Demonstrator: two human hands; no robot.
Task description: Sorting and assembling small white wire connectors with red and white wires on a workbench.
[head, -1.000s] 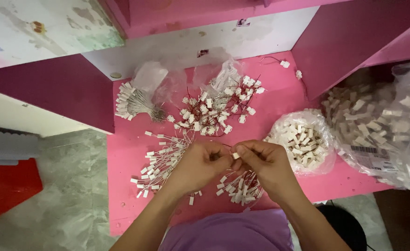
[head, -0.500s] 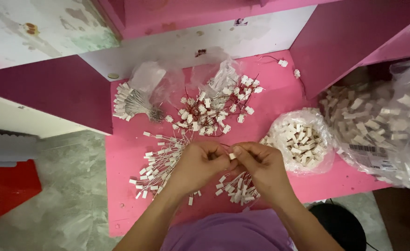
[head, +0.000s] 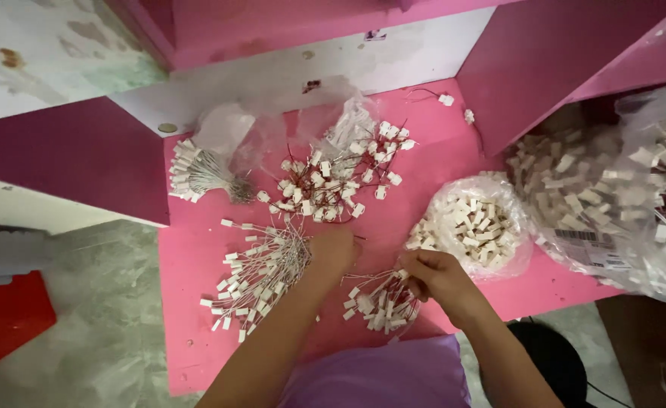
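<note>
While both hands work low on the pink table, the small heap of white-tipped wire pieces lies near its front edge, between the two wrists. The right hand is curled at that heap's upper right edge, fingers pinched on a piece. The left hand is clenched beside the fanned bundle of wires; what it grips is hidden. Farther back lie a red-wired pile, a tied bundle and an open bag of white connectors.

Bright pink painted worktop; small white plastic connectors on dark red wires; clear plastic bag of white connectors; purple fabric garment; red plastic bin.
</note>
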